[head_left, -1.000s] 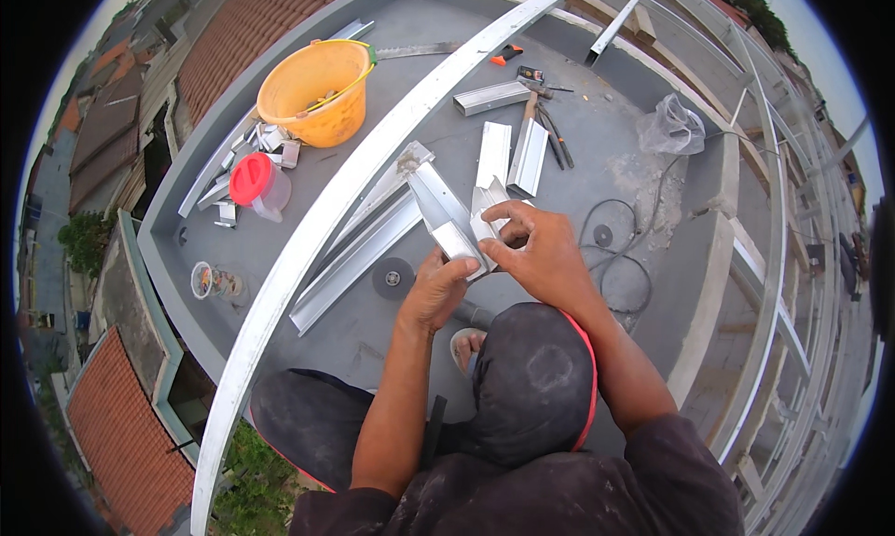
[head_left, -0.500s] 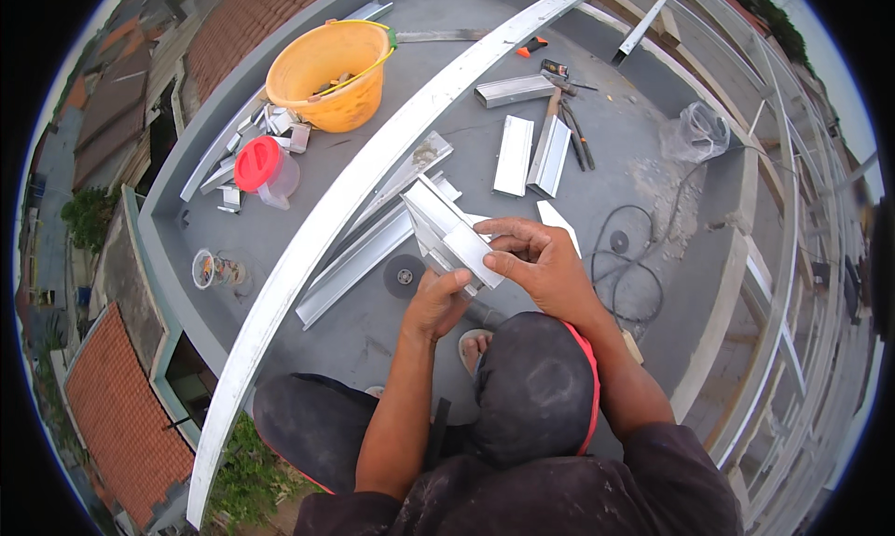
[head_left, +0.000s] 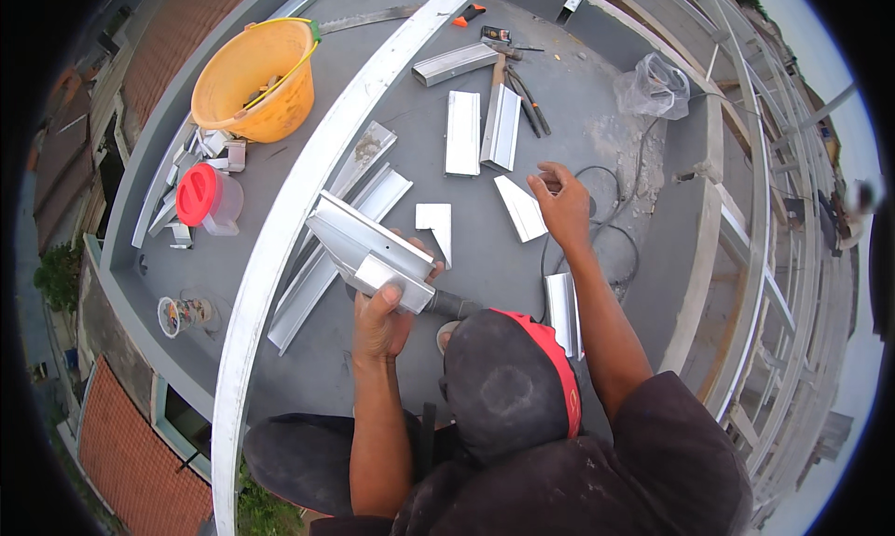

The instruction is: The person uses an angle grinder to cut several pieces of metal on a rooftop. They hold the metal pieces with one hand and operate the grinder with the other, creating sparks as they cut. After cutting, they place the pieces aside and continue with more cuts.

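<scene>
My left hand (head_left: 380,326) grips a silver metal channel piece (head_left: 373,240), with its thumb on a short bracket-like section (head_left: 392,280) at the near end. The far end of the channel is cut at a slant. Held out to the right, my right hand (head_left: 563,200) has its fingers loosely bent and apart, with nothing in them. Just left of its fingers lies a slant-cut channel piece (head_left: 522,208). An L-shaped metal offcut (head_left: 434,221) rests on the floor between my hands. Below the held channel shows the dark body of what looks like an angle grinder (head_left: 452,305), mostly hidden.
A long white metal beam (head_left: 280,214) crosses at left. Beyond it stand a yellow bucket (head_left: 266,79) and a red-lidded container (head_left: 207,199). Cut channels (head_left: 462,133), pliers (head_left: 530,103) and a black cable (head_left: 634,242) lie ahead and right. A low wall (head_left: 685,247) edges the floor.
My right hand has let go of the metal channel piece and moved off to the right. My left hand keeps the piece and has swung it leftward. The view has shifted.
</scene>
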The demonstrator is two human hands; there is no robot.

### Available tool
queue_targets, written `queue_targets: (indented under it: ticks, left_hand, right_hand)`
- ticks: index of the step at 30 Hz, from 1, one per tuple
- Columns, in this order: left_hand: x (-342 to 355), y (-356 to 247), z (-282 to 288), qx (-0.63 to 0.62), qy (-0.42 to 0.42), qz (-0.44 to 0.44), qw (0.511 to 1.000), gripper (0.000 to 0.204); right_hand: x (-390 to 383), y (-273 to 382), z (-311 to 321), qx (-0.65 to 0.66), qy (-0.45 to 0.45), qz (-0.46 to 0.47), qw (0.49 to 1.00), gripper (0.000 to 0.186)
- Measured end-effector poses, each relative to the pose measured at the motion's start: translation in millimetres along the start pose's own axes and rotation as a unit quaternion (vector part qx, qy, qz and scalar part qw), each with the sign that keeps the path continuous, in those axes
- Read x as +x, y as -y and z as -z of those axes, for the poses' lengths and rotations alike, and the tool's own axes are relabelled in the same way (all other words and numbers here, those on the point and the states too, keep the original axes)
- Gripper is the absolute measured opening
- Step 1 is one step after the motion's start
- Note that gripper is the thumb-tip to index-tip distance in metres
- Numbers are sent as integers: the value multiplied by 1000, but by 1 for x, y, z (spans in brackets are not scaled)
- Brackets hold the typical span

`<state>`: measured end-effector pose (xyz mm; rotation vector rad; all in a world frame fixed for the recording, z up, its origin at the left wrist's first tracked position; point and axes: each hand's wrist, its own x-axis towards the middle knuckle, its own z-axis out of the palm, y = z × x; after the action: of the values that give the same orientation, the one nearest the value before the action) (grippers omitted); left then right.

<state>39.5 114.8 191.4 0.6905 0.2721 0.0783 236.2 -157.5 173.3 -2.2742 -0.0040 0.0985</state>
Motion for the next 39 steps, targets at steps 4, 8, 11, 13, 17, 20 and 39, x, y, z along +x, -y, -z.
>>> queue_targets:
  ticks: [4,8,11,13,17,20,39]
  left_hand:
    - [5,-9,-1,25,-17,1,1000,119]
    - [10,-16,-1,5,-40,16,999,126]
    - [17,-16,7,12,-40,30,999,124]
    - [15,-14,12,24,-42,45,998,122]
    - [26,5,12,29,48,96,994,117]
    - [25,7,17,-36,60,109,992,118]
    - [28,-85,-37,-83,39,-18,996,97]
  right_hand:
    - [15,-136,-40,-376,0,71,924,116]
    - [10,-126,-69,-398,37,50,915,110]
    - [4,-74,-66,-274,46,-7,961,108]
    - [-10,-14,-50,-113,77,-54,989,107]
    - [-42,112,-3,198,195,-8,961,104]
    - [-68,189,-7,47,251,98,962,93]
    - [-68,250,12,248,294,30,922,77]
